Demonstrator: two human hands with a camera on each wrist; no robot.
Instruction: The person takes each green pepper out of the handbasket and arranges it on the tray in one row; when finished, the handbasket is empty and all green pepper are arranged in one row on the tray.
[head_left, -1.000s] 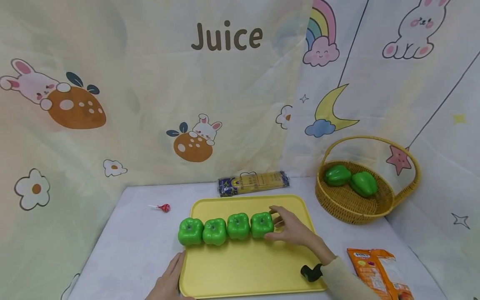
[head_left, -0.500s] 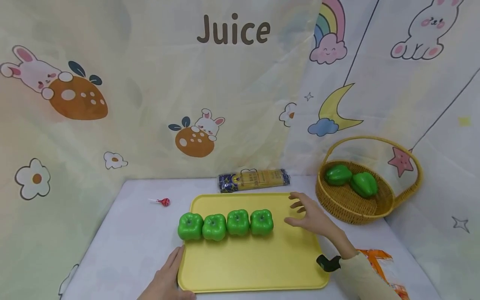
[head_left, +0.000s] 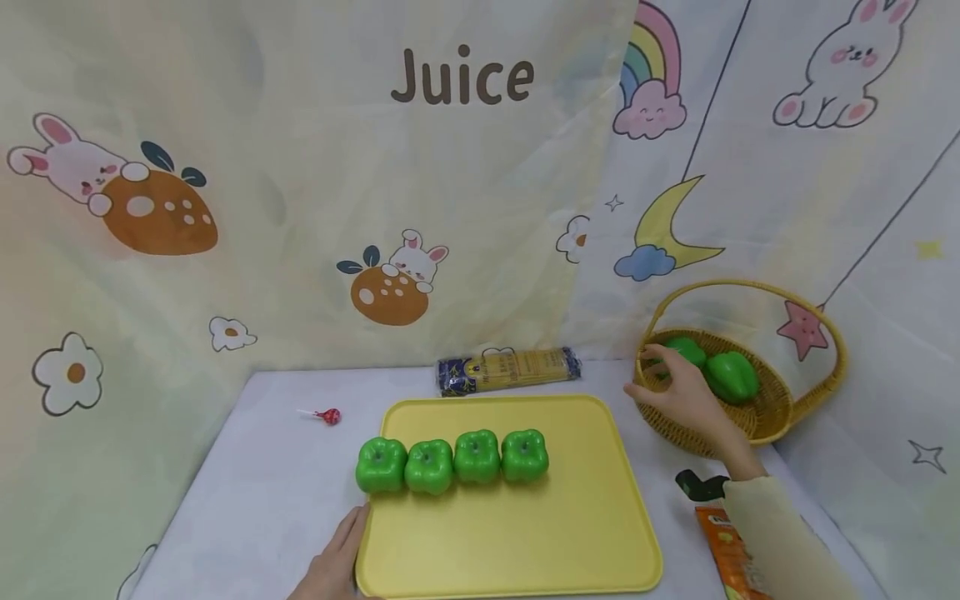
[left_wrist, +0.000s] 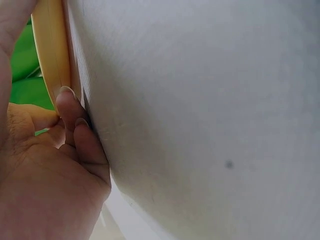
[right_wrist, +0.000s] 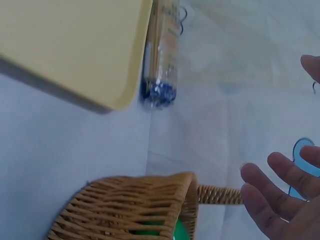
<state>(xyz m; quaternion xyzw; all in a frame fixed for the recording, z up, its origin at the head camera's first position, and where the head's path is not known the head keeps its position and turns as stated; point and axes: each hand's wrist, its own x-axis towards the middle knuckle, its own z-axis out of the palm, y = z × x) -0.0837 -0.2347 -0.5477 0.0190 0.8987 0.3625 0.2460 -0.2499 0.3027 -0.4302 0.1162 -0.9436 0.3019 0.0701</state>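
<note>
Four-lobed green bell peppers stand in a row on the yellow tray (head_left: pixel 510 542); the leftmost bell pepper (head_left: pixel 381 465) overlaps its left rim. My left hand (head_left: pixel 333 558) rests along that rim near the front corner, its fingertips touching the tray's side in the left wrist view. Over the near left rim of the wicker basket (head_left: pixel 678 429) hovers my right hand (head_left: pixel 690 396), fingers spread and slightly bent, holding nothing. Inside the basket lie two more peppers: one bell pepper (head_left: pixel 732 377) in full sight, another bell pepper (head_left: pixel 686 350) partly hidden behind the hand.
A pasta packet (head_left: pixel 510 371) lies behind the tray against the printed cloth. To the left is a red lollipop (head_left: pixel 330 416). An orange snack bag (head_left: pixel 727 550) sits at the right, partly under my sleeve. The basket's handle (head_left: pixel 750 285) arches above it.
My right hand has left the rightmost bell pepper on the tray and moved right to the basket. The row of peppers and my left hand stay in place.
</note>
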